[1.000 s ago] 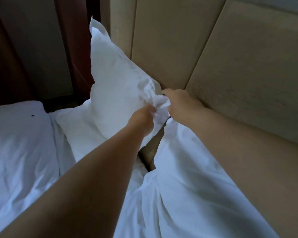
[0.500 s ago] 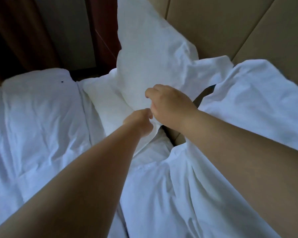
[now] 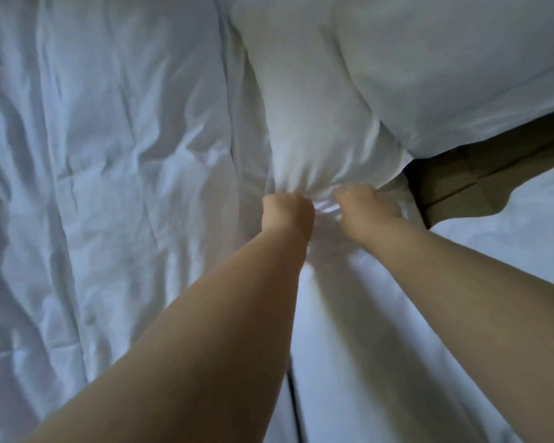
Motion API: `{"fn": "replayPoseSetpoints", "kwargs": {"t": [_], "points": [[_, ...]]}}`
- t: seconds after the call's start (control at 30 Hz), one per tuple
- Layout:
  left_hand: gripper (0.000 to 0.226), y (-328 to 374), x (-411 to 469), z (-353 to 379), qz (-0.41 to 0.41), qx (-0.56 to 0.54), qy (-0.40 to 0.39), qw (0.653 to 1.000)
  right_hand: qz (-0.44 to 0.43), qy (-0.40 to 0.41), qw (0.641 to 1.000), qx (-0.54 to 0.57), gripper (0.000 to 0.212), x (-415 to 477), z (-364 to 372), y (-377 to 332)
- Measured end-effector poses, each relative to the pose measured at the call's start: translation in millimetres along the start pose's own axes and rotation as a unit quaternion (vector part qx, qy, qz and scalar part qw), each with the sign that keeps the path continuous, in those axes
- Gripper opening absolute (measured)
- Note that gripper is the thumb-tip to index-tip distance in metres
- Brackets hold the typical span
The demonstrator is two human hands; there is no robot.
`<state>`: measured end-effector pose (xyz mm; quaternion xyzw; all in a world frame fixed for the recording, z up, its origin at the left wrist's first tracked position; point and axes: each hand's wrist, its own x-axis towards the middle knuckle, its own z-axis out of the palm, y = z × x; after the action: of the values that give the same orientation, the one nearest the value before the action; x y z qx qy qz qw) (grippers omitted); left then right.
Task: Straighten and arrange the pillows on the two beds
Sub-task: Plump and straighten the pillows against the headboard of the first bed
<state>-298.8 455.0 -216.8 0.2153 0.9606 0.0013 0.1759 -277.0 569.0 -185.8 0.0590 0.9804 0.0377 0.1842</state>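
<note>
A white pillow (image 3: pixel 304 100) lies stretched away from me along the bed's right side. Its near end is bunched into tight folds. My left hand (image 3: pixel 287 215) and my right hand (image 3: pixel 365 207) are both closed on that bunched end, side by side and almost touching. A second white pillow (image 3: pixel 461 59) lies at the upper right, overlapping the first pillow's right edge. The far ends of both pillows run out of view at the top.
A wrinkled white duvet (image 3: pixel 109 187) covers the bed on the left. A tan padded headboard (image 3: pixel 480 174) shows in a gap on the right. More white bedding (image 3: pixel 381 346) lies under my forearms, with a dark seam at the bottom centre.
The pillow stood upright against the headboard; now it lies low on the bed. Both hands pulled its end down and toward me, and my view tilted downward.
</note>
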Motion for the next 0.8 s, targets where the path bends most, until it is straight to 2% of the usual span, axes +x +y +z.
{"fn": "replayPoseSetpoints", "kwargs": {"t": [0.2, 0.37, 0.43, 0.5, 0.8], "points": [[0.034, -13, 13, 6, 0.049, 0.034, 0.015, 0.998, 0.015, 0.008, 0.999, -0.048, 0.033, 32, 26, -18], [0.032, -6, 16, 12, 0.109, 0.114, 0.022, 0.987, 0.030, -0.014, 0.999, -0.013, 0.032, 37, 32, -18], [0.034, -5, 14, 10, 0.113, 0.121, 0.017, 0.986, 0.021, -0.031, 0.999, 0.010, 0.030, 33, 31, -18], [0.034, -3, 10, 9, 0.113, 0.125, 0.007, 0.986, 0.014, -0.056, 0.998, 0.018, 0.019, 27, 30, -16], [0.032, 4, -10, 10, 0.103, 0.138, -0.034, 0.985, 0.022, -0.081, 0.995, 0.058, 0.027, 9, 27, -18]]}}
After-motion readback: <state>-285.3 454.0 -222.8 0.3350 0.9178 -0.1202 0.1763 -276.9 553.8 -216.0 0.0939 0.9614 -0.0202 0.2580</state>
